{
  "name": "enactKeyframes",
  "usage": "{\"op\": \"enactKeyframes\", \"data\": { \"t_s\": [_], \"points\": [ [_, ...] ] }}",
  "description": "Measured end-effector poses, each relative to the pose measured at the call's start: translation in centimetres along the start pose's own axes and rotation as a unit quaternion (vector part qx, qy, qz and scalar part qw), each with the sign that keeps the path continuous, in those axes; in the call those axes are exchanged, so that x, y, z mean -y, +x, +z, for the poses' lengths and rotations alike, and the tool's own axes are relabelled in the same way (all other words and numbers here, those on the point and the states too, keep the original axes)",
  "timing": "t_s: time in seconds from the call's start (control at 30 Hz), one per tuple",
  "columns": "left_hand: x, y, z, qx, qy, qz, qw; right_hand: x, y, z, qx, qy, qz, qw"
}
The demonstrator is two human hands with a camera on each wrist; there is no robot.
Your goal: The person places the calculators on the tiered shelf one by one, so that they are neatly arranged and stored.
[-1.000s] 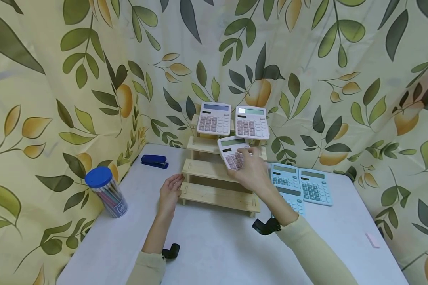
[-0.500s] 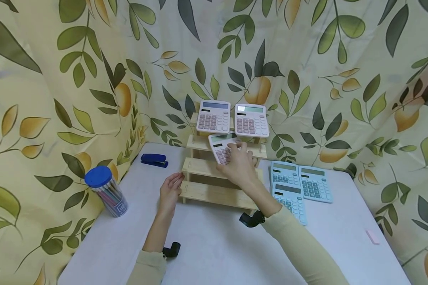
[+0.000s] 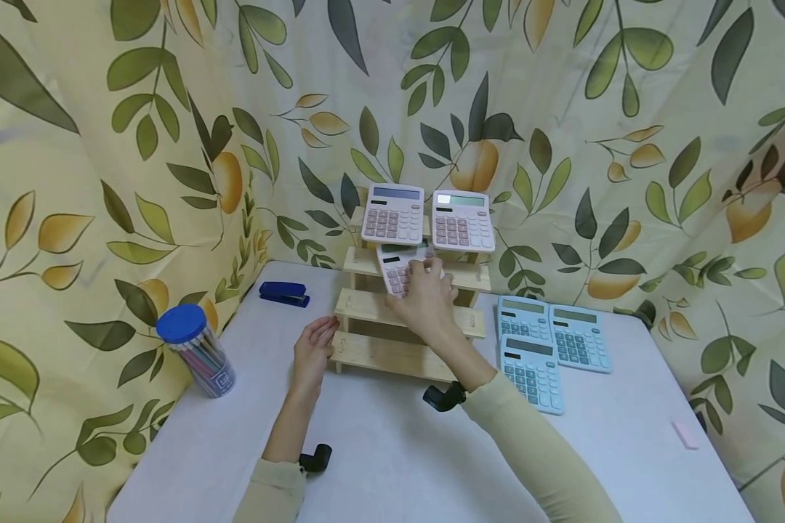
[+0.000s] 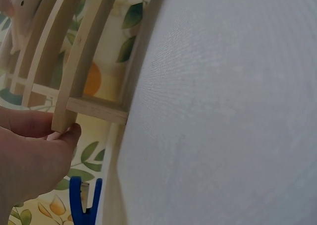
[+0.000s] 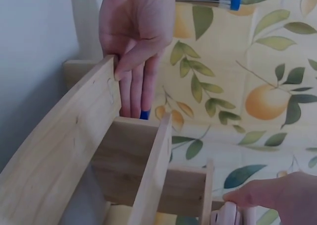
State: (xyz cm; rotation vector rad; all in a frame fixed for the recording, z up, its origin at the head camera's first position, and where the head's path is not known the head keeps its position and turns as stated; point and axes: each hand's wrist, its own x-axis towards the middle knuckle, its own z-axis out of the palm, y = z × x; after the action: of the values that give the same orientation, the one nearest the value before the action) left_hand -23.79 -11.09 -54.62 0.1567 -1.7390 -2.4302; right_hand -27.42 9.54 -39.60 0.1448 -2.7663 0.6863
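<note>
A tiered wooden stand (image 3: 392, 357) faces me, with two pinkish-white calculators (image 3: 392, 213) side by side on its top step. My right hand (image 3: 421, 301) holds a third pinkish-white calculator (image 3: 395, 274) at the step just below, partly covering its keys and right side. That calculator lies slightly tilted; in the right wrist view only its edge (image 5: 228, 214) shows beside the thumb. My left hand (image 3: 310, 352) pinches the left end of a lower step; the left wrist view shows thumb and fingers on either side of the board (image 4: 64, 113).
Several light-blue calculators (image 3: 578, 341) lie on the table right of the stand. A blue stapler (image 3: 284, 293) is at the back left, and a blue-lidded jar of pens (image 3: 199, 356) stands further left. A small pink block (image 3: 685, 434) lies near the right edge. Patterned curtain surrounds the table.
My right hand has carried the calculator leftward and slightly farther back along the step, to beneath the left top calculator. The front light-blue calculator is less covered. My left hand stays put.
</note>
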Motion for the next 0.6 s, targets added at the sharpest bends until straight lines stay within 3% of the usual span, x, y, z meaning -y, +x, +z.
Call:
{"op": "enactKeyframes", "data": {
  "t_s": [0.23,0.6],
  "points": [
    [-0.1,-0.3,-0.1,0.002,0.002,-0.005,1.0,1.0,0.5,0.8,-0.006,-0.029,0.018,0.999],
    [0.0,-0.2,-0.1,0.009,0.002,0.001,1.0,1.6,0.6,2.0,-0.026,-0.05,0.011,0.998]
  ]
}}
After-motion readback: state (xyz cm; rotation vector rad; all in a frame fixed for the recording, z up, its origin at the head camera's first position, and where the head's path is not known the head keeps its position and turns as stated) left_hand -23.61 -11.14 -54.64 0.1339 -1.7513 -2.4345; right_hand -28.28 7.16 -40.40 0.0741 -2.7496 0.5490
